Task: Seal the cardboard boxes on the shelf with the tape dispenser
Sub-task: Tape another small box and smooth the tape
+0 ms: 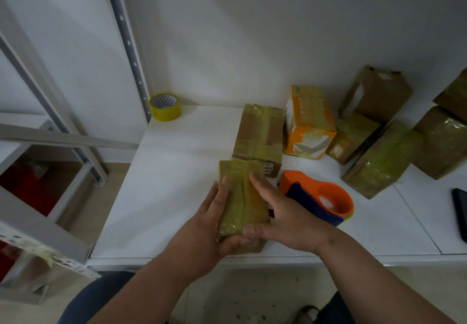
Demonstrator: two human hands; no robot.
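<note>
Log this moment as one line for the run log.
left hand: holds tape-wrapped small cardboard box | right hand: fingers flat on it | orange-and-blue tape dispenser: idle on white shelf

left hand [214, 219]: fingers straight, thumb curled under | right hand [283, 216]: flat, fingers extended
</note>
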